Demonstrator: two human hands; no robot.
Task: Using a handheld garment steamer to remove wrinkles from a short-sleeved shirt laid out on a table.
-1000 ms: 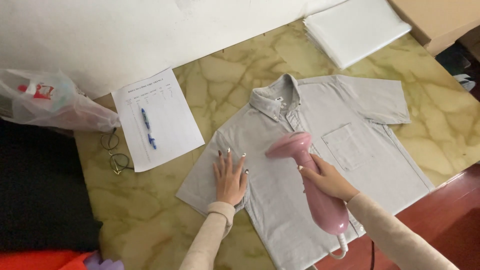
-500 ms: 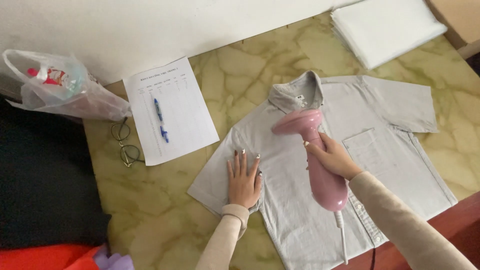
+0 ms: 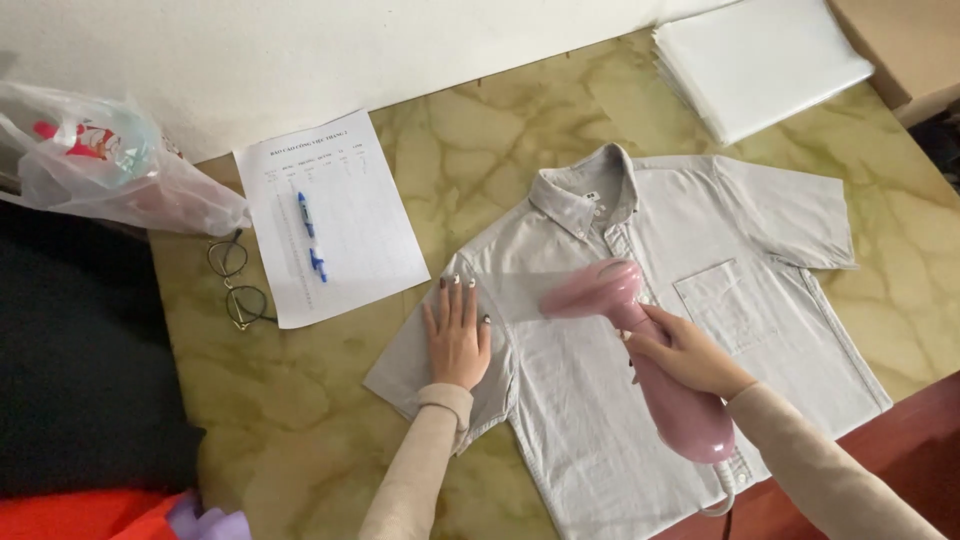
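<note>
A pale grey short-sleeved shirt lies flat, collar up, on a green marbled table. My left hand rests flat on the shirt's left sleeve and shoulder, fingers spread. My right hand grips the handle of a pink handheld garment steamer. Its head sits over the shirt's chest, just right of my left hand, with a faint haze of steam beside it. The steamer's white cord trails off the near table edge.
A printed sheet with a blue pen lies left of the shirt, eyeglasses beside it. A plastic bag sits at the far left. A stack of white sheets lies at the back right. Dark fabric borders the left.
The steamer head moved down from the collar area to the chest, nearer my left hand. My left hand shifted slightly left on the sleeve. The camera view also moved.
</note>
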